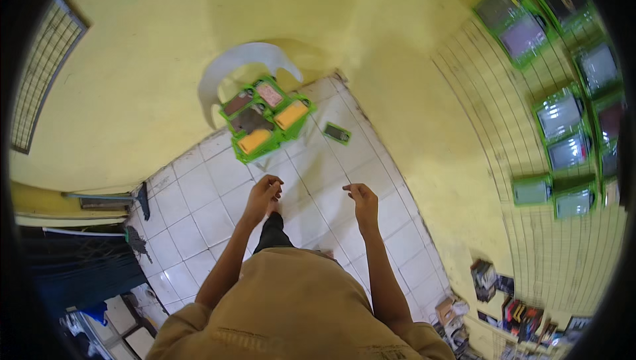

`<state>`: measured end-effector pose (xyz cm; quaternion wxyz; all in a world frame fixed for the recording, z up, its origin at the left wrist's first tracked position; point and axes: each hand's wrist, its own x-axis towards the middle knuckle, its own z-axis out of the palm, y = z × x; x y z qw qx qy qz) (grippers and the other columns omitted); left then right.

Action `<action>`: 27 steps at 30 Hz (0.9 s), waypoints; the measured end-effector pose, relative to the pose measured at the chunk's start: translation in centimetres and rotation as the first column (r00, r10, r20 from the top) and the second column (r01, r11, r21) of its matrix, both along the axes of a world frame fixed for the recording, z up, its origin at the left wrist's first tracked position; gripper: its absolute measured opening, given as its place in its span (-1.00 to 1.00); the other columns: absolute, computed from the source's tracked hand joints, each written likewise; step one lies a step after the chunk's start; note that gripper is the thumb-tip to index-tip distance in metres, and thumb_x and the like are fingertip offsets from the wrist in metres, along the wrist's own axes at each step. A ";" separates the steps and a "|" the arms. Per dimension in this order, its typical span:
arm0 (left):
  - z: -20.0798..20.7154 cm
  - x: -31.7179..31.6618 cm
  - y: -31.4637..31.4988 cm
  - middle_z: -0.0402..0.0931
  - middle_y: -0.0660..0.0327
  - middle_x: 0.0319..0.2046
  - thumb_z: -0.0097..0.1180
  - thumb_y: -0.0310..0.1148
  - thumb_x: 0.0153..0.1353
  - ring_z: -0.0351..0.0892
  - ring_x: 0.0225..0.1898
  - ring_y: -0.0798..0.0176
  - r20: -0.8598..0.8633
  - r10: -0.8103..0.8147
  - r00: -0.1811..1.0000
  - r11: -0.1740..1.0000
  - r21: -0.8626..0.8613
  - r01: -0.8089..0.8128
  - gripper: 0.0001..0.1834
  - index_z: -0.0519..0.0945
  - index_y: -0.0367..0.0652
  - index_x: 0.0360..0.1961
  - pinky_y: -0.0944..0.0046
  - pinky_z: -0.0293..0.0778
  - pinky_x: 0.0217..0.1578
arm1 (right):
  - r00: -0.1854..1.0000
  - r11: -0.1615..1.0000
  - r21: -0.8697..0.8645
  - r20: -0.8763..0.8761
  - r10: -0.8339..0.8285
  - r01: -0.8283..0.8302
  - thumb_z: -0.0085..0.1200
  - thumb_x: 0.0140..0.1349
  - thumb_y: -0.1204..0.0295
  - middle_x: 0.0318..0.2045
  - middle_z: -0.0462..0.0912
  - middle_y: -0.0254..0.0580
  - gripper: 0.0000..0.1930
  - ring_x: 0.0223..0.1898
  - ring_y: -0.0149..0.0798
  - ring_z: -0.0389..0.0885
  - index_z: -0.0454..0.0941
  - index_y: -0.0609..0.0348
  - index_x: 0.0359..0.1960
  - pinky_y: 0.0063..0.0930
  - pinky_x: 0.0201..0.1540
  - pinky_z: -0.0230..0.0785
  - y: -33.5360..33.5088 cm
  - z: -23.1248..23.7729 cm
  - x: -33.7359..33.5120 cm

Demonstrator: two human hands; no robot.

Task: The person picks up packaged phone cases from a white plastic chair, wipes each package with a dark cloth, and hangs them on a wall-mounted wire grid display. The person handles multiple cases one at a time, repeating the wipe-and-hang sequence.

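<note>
Hovering above the floor, the left hand has its fingers loosely curled and the right hand has its fingers half bent; nothing shows in either, and each stands apart from the green-edged packages. Those are heaped on a white chair ahead of the left hand, some with orange fronts, others brown, grey or pink. They look likely to slip: they seem to lie loosely at differing tilts near the seat's front edge, so a knock to the chair or a pull on a lower one could spill them. A lone dark-fronted package lies flat on the floor to the chair's right; a careless step could crush it or make a foot skid.

White tiles cover the floor, glossy and perhaps slick, with dark joints. A dark broom head stands off to the left. Beyond, yellow walls meet in a corner; the right one carries a wire grid hung with more green-edged packs, and a barred opening sits high on the left.
</note>
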<state>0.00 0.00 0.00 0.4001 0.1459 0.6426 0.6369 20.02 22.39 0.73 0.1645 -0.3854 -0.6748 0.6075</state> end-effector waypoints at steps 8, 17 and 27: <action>-0.6 -13.7 -5.7 0.50 0.26 -0.36 0.03 -0.29 0.42 0.47 -0.35 0.41 -0.086 0.217 0.972 0.975 -0.031 -0.220 -0.78 0.54 -0.23 -0.09 0.36 0.43 -0.28 | 0.958 0.958 -0.006 0.032 0.285 -0.285 0.05 0.43 0.36 -0.22 0.73 -0.19 -0.76 -0.11 -0.33 0.65 0.64 0.32 -0.17 -0.42 0.01 0.48 -2.9 -1.6 -19.5; -3.1 -23.1 -1.4 0.55 0.25 -0.35 0.08 -0.32 0.39 0.50 -0.35 0.41 -0.124 0.319 0.940 0.933 -0.131 -0.334 -0.79 0.55 -0.26 -0.11 0.35 0.46 -0.31 | 0.932 0.933 0.003 0.046 0.360 -0.360 0.12 0.36 0.38 -0.27 0.73 -0.20 -0.78 -0.19 -0.38 0.64 0.66 0.33 -0.19 -0.47 -0.03 0.42 1.7 -5.1 -35.3; -14.4 -34.5 9.4 0.64 0.23 -0.24 0.19 -0.41 0.30 0.59 -0.13 0.32 -0.293 0.372 0.881 0.807 -0.367 -0.463 -0.81 0.59 -0.21 -0.10 0.26 0.54 -0.14 | 0.854 0.856 0.049 0.112 0.508 -0.515 0.17 0.30 0.32 -0.27 0.74 -0.02 -0.74 -0.16 -0.14 0.72 0.67 0.28 -0.16 -0.28 -0.04 0.51 8.1 -17.6 -51.6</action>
